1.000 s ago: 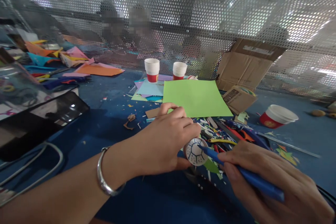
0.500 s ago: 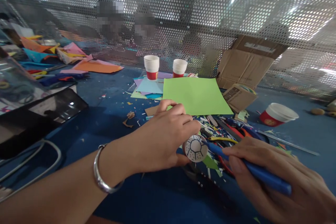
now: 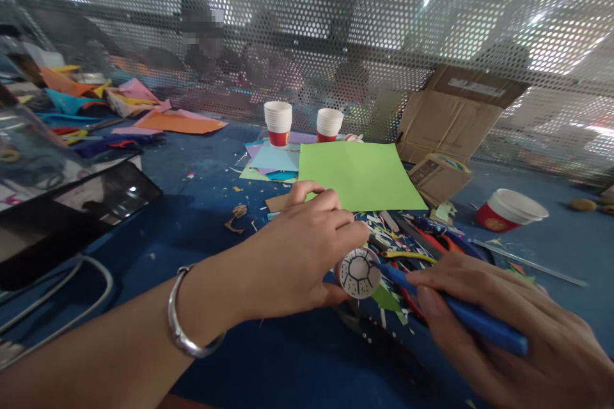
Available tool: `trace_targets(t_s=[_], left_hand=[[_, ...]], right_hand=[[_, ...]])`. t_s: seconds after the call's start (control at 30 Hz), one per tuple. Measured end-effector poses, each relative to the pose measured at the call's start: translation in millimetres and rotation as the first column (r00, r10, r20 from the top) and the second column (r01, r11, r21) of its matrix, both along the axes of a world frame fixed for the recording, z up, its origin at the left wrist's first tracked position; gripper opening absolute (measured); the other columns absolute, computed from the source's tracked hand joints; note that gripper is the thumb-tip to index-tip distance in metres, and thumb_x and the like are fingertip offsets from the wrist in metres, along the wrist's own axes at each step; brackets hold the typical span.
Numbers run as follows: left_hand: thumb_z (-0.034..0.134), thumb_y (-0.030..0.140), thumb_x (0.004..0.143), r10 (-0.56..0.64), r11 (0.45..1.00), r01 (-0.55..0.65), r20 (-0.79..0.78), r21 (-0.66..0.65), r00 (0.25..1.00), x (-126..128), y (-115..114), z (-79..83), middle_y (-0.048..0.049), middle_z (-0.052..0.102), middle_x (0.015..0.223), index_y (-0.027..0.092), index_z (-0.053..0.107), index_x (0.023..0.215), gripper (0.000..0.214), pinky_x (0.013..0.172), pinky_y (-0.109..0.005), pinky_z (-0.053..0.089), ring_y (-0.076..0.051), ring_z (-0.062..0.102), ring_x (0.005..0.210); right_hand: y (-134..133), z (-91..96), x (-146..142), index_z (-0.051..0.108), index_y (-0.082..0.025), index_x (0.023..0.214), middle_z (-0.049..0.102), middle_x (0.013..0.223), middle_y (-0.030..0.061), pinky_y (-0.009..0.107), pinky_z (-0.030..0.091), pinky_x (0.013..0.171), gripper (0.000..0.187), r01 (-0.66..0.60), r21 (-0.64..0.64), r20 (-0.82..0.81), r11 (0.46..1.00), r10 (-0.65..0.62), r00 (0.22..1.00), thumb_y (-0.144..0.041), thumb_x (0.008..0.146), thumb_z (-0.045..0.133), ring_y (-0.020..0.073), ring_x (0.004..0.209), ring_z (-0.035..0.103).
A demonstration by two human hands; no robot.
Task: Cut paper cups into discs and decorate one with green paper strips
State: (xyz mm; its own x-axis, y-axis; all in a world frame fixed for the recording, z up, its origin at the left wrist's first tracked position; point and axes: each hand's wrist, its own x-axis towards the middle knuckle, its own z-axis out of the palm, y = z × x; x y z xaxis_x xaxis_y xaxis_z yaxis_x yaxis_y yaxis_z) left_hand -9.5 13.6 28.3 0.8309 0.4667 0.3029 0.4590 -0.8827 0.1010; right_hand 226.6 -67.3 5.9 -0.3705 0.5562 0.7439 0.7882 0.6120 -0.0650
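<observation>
My left hand (image 3: 307, 252) is closed around a small round white piece, which looks like a paper cup end (image 3: 361, 273), and tilts its face toward me. Dark blue lines form a ring with spokes on that face, with small marks between them. In my right hand (image 3: 503, 326) is a blue marker (image 3: 472, 316), its tip at the upper right of the drawn face. Beneath both hands, paper scraps (image 3: 384, 230) and scissors (image 3: 426, 236) lie on the blue table. A sheet of green paper (image 3: 357, 176) is just beyond my left hand.
Two stacks of paper cups (image 3: 278, 123) stand at the back, before a perforated metal screen (image 3: 336, 32). A red-and-white paper bowl (image 3: 508, 211) and folded cardboard (image 3: 451, 115) are on the right. Coloured paper (image 3: 177, 121) and a black device (image 3: 81, 217) lie on the left.
Hardly anything differs. The marker tip has shifted slightly over the drawn face; both hands keep their grip.
</observation>
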Motion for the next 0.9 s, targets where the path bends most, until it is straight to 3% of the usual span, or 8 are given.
trace_targets(t_s=[0.4, 0.73, 0.9], left_hand=[[0.083, 0.043, 0.075, -0.002, 0.999, 0.002, -0.013, 0.051, 1.000, -1.2, -3.4, 0.9, -0.0002, 0.067, 0.096, 0.021, 0.058, 0.098, 0.041, 0.099, -0.045, 0.026, -0.027, 0.053, 0.101], [0.079, 0.043, 0.078, -0.006, 1.000, 0.006, -0.016, 0.002, 1.000, 0.1, -5.3, 3.3, 0.0001, 0.065, 0.089, 0.021, 0.057, 0.093, 0.034, 0.096, -0.046, 0.029, -0.026, 0.053, 0.097], [0.080, 0.042, 0.077, -0.002, 1.000, 0.002, -0.015, -0.029, 1.000, -0.6, -5.8, 3.4, 0.0004, 0.065, 0.088, 0.021, 0.058, 0.093, 0.034, 0.098, -0.047, 0.029, -0.026, 0.052, 0.097]], right_hand=[[0.6, 8.5, -4.8, 0.065, -0.022, 0.095, 0.079, 0.075, -0.0006, 0.022, 0.061, 0.079, 0.007, 0.007, 0.036, 0.063, 0.999, -0.009, 0.998, -0.017, 0.094, 0.059, 0.0143, 0.068, 0.076], [0.1, 1.3, -3.8, 0.067, -0.022, 0.098, 0.079, 0.079, -0.0004, 0.025, 0.061, 0.079, 0.011, -0.012, 0.028, 0.005, 1.000, 0.012, 1.000, -0.016, 0.091, 0.061, 0.0153, 0.072, 0.076], [-1.2, 5.1, -0.2, 0.066, -0.022, 0.097, 0.079, 0.078, 0.0003, 0.023, 0.060, 0.079, 0.010, -0.020, 0.010, 0.062, 1.000, 0.020, 0.998, -0.014, 0.091, 0.062, 0.0147, 0.071, 0.076]])
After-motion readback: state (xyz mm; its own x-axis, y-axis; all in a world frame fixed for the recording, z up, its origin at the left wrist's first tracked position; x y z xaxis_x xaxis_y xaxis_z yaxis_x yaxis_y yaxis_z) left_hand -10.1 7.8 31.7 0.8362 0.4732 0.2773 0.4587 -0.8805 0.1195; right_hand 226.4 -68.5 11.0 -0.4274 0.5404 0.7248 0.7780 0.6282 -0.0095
